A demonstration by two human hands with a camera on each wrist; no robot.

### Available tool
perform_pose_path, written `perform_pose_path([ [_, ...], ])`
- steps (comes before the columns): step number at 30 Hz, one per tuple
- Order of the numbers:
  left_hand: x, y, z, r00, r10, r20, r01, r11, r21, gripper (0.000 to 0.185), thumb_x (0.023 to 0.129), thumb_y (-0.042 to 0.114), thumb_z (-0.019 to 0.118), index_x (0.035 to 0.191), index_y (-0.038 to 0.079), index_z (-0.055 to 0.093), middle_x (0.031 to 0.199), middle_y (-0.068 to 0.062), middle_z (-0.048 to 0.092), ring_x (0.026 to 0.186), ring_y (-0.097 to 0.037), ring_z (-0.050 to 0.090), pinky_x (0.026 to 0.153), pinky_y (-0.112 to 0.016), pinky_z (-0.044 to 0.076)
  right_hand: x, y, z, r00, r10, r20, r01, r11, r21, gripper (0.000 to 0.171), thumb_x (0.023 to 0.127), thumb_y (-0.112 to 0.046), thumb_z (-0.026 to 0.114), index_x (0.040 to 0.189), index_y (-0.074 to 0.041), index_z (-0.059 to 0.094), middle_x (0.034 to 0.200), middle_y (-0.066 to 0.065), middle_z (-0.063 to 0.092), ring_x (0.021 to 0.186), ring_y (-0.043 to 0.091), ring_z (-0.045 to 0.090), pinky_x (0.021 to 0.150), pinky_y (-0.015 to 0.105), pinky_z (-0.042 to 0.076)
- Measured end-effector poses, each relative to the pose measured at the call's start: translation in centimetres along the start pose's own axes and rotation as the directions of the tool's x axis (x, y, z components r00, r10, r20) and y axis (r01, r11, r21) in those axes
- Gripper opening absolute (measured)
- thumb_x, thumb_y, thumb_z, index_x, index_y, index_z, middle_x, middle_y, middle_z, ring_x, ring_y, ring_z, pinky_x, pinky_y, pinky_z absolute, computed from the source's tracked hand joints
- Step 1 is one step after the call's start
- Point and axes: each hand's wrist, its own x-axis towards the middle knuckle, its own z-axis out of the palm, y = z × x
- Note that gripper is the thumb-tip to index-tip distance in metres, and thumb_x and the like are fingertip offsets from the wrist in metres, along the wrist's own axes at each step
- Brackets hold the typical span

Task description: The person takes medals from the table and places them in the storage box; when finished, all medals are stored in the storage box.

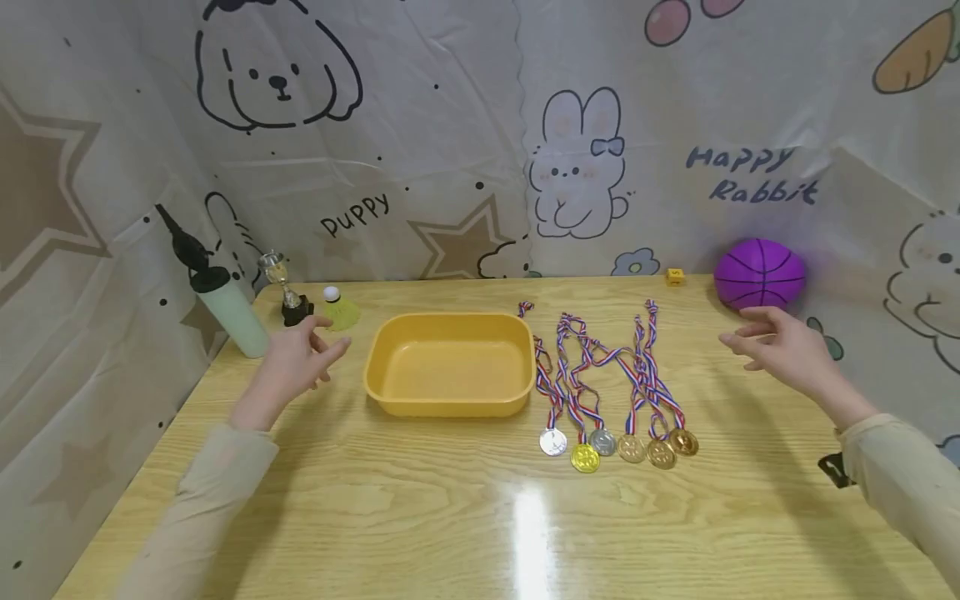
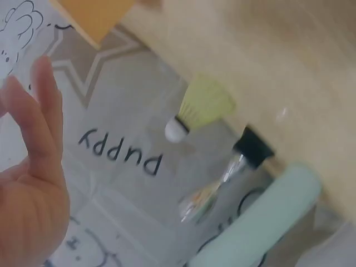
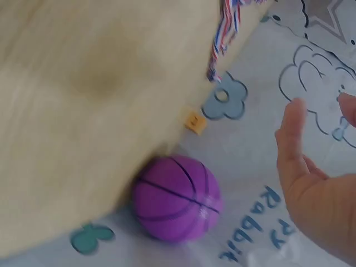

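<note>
On the wooden table (image 1: 450, 517), both hands hover with fingers loosely spread and hold nothing. The left hand (image 1: 300, 360) hangs near a yellow shuttlecock (image 1: 341, 310) and a small trophy (image 1: 288, 293), with a pale green bottle (image 1: 228, 312) farther left; the right hand (image 1: 780, 346) hangs just in front of a purple ball (image 1: 759, 273), not touching it. The step in hand appears to be a reach toward these outlying objects, with no grasp yet made. A next move would call for the right hand to advance and wrap wide around the ball, and for the left to close lightly on the shuttlecock. The ball is round, ribbed with dark seams like a basketball, and rests at the table's far right edge against the backdrop. Between the hands lie an empty yellow tray (image 1: 450, 400) and a row of medals (image 1: 615, 442) on striped ribbons.
</note>
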Motion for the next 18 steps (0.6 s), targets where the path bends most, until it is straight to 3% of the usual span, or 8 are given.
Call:
perform_pose_path([
  [3, 0.3, -0.4, 0.6, 0.993, -0.07, 0.091, 0.077, 0.994, -0.082, 0.058, 0.095, 0.039, 0.057, 0.128, -0.007, 0.047, 0.086, -0.021, 0.068, 0.055, -0.024, 0.068, 0.046, -0.03, 0.053, 0.0, 0.6, 1.1, 0.998, 0.032, 0.063, -0.038, 0.994, 0.098, 0.076, 0.095, -0.04, 0.058, 0.141, 0.013, 0.029, 0.123, 0.037, 0.053, 0.071, -0.001, 0.065, 0.066, 0.029, 0.058],
  [7, 0.6, -0.7, 1.3, 0.978, -0.123, 0.169, 0.148, 0.979, -0.139, 0.054, 0.097, 0.039, 0.054, 0.125, -0.007, 0.048, 0.086, -0.024, 0.069, 0.059, -0.026, 0.069, 0.048, -0.032, 0.054, 0.2, 1.6, 2.9, 0.993, 0.043, 0.109, -0.057, 0.991, 0.123, 0.073, 0.095, -0.038, 0.059, 0.138, 0.014, 0.032, 0.121, 0.037, 0.055, 0.076, 0.007, 0.067, 0.068, 0.033, 0.059],
  [11, 0.9, -1.0, 2.2, 0.968, -0.13, 0.215, 0.161, 0.978, -0.135, 0.051, 0.098, 0.037, 0.052, 0.122, -0.008, 0.049, 0.078, -0.02, 0.07, 0.06, -0.026, 0.07, 0.048, -0.031, 0.054, 0.1, 2.4, 4.7, 0.988, 0.056, 0.145, -0.07, 0.993, 0.096, 0.072, 0.094, -0.038, 0.06, 0.136, 0.014, 0.035, 0.118, 0.034, 0.058, 0.078, 0.018, 0.069, 0.064, 0.032, 0.058],
  [18, 0.9, -0.9, 3.2, 0.968, -0.119, 0.222, 0.149, 0.981, -0.122, 0.044, 0.098, 0.032, 0.053, 0.118, -0.007, 0.051, 0.067, -0.013, 0.068, 0.056, -0.029, 0.068, 0.043, -0.029, 0.05, -0.2, 2.2, 6.7, 0.965, 0.091, 0.247, -0.142, 0.97, 0.198, 0.071, 0.094, -0.036, 0.061, 0.136, 0.015, 0.034, 0.116, 0.033, 0.058, 0.087, 0.022, 0.068, 0.066, 0.033, 0.059],
])
